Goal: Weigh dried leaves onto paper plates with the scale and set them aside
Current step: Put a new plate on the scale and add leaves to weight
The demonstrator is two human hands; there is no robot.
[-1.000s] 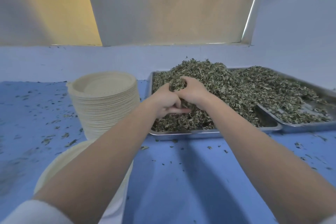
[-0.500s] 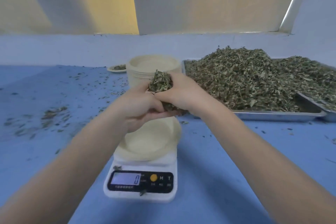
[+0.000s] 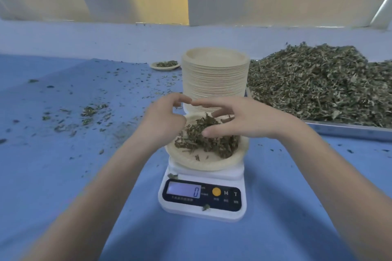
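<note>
A white kitchen scale (image 3: 202, 199) stands on the blue table, its display reading 0. On it sits a paper plate (image 3: 212, 164) holding a heap of dried leaves (image 3: 206, 139). Just above the plate hover my left hand (image 3: 164, 121) and my right hand (image 3: 244, 119), fingers spread and relaxed, holding nothing. Behind them rises a tall stack of paper plates (image 3: 215, 76). A metal tray (image 3: 347, 131) at the right carries a big pile of dried leaves (image 3: 318, 82).
A small paper plate with leaves (image 3: 165, 65) sits at the back, left of the stack. Leaf crumbs are scattered over the blue table (image 3: 63, 154), mostly to the left. A pale wall runs along the far edge.
Both hands scooped leaves from the tray, carried them left over the scale, then opened. The leaves now lie on the plate.
</note>
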